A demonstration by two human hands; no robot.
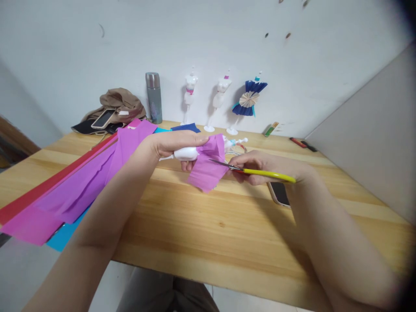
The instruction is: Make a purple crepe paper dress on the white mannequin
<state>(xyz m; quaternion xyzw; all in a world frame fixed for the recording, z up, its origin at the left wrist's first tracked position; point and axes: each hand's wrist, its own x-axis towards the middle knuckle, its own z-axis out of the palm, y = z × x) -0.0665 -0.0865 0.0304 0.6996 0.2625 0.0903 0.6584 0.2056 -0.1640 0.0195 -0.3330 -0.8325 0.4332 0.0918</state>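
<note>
A small white doll mannequin point(186, 154) lies sideways in my left hand point(177, 142), its neck end pointing right. Pink-purple crepe paper point(208, 171) wraps its torso, and a loose flap hangs toward me; my left thumb presses on the paper. In my right hand point(251, 167) are yellow-handled scissors point(269, 174), their blades lying against the hanging paper and pointing left. The blades look nearly closed. My right fingers also seem to touch the paper's right edge, though I cannot tell whether they pinch it.
Crepe paper sheets point(78, 190) stretch along the table's left side. At the back stand a flask point(154, 97), two bare mannequins point(190, 93) and one in a blue paper dress point(249, 99). A phone point(280, 193) lies under my right wrist. A brown cloth bundle point(123, 102) sits back left.
</note>
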